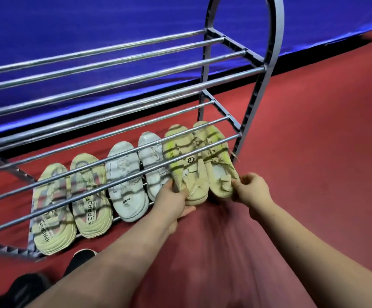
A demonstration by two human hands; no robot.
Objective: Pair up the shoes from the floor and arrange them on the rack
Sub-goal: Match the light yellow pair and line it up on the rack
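Note:
A grey rack [256, 70] with metal bars stands on the red floor. On its bottom tier lie three pairs: a yellow-green pair [69, 201] at the left, a white pair [134, 174] in the middle, and a beige pair with neon yellow at the right end. My left hand [172, 201] grips the heel of the left beige shoe [187, 165]. My right hand [250, 190] pinches the heel of the right beige shoe [216, 161]. Both beige shoes point toes away from me, side by side.
The rack's middle and top tiers [114, 63] hold nothing. Black shoes [80, 260] lie on the floor at the lower left, partly behind my left forearm. A blue tarp wall [91, 18] rises behind the rack. Red floor stretches to the right.

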